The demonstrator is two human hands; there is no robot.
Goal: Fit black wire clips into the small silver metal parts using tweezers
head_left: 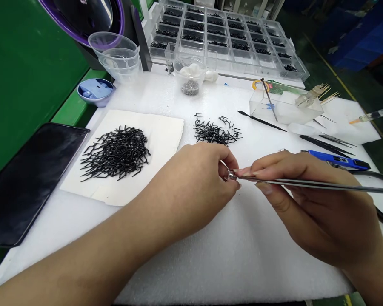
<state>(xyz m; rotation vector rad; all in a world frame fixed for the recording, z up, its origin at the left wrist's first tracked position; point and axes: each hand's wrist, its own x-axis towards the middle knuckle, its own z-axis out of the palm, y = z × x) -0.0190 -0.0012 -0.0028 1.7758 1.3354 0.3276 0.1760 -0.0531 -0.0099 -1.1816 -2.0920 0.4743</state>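
- The left hand (191,182) pinches a small silver metal part (232,175) between the thumb and the left fingertips (230,162); these fingers hide some of it.
- This part is at the right side of the left hand, so the left hand is the nearer one.
- The right hand (309,199) holds long steel tweezers (306,182) like a pen, with the right fingers (258,171) pressed together around them.
- The long axis of the tweezers lies almost level, and the tip points at the part, just beside it or touching; I cannot tell which.
- A pile of black bent wire pieces (215,132) lies beyond the hands on the white foam pad (210,250).
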